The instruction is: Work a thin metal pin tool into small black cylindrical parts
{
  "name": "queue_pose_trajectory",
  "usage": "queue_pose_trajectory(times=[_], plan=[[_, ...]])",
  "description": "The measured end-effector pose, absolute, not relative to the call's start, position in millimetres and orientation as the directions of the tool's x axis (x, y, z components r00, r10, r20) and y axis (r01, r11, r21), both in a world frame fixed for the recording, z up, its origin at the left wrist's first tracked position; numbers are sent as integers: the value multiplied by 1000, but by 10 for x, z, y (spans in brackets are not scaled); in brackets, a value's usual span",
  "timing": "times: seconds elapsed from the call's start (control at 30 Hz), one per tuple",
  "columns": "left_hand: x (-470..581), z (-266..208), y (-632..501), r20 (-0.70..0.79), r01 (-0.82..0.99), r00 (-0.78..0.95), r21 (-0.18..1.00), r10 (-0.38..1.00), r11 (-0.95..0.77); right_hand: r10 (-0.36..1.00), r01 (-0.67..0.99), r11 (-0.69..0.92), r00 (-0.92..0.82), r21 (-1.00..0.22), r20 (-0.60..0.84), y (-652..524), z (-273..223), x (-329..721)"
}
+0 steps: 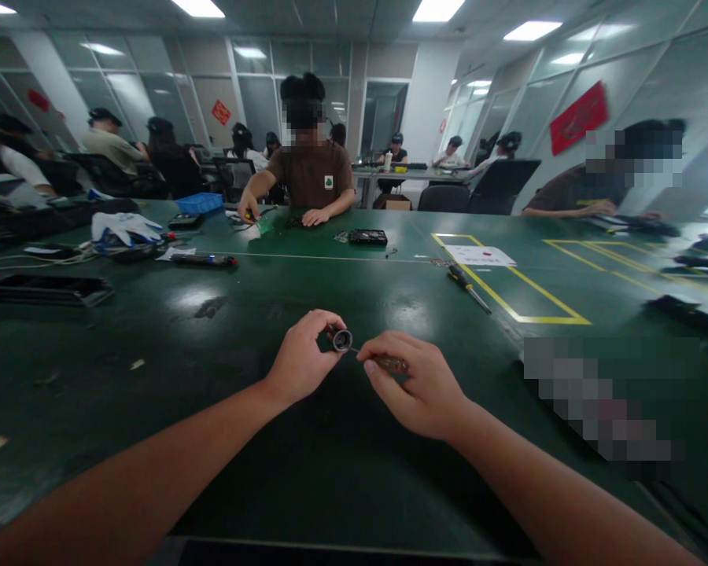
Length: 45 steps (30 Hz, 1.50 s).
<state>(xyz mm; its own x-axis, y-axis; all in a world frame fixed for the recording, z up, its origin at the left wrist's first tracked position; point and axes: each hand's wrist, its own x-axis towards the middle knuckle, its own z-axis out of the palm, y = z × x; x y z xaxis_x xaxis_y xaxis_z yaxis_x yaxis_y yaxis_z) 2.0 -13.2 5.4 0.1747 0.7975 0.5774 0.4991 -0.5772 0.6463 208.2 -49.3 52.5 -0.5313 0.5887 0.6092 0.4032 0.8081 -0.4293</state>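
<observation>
Between thumb and fingers, my left hand (305, 351) grips a small round dark part (342, 339) with a pale metallic rim, its open face turned toward me. My right hand (418, 381) is closed round the brownish, see-through handle of a small screwdriver (392, 363). The thin shaft points left and its tip meets or nearly meets the round part's rim; I cannot tell whether it touches. Both hands are held above the green tabletop (324, 472), near the middle of the view.
A yellow-black screwdriver (469, 288) lies ahead on the right, near yellow tape outlines (551, 320) and a paper sheet (480, 255). A black case (368, 237) sits farther back. Gloves (125, 229) and a pen-like tool (204, 260) lie left. A co-worker (312, 169) sits opposite.
</observation>
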Motion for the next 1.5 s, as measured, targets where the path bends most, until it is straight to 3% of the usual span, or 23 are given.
queue_pose_trajectory(times=[0.17, 0.4, 0.6, 1.5], plan=[[23, 61, -132, 571, 503, 168, 651, 804, -568, 600, 418, 800, -557, -431, 574, -478, 502, 2078], [27, 59, -143, 578, 500, 170, 647, 798, -575, 602, 429, 795, -474, -429, 643, -501, 519, 2094], [15, 65, -139, 578, 503, 172, 644, 798, -576, 647, 493, 758, -484, -427, 590, -486, 507, 2075], [20, 77, -154, 574, 503, 201, 635, 794, -586, 609, 412, 792, -488, -449, 625, -499, 499, 2075]])
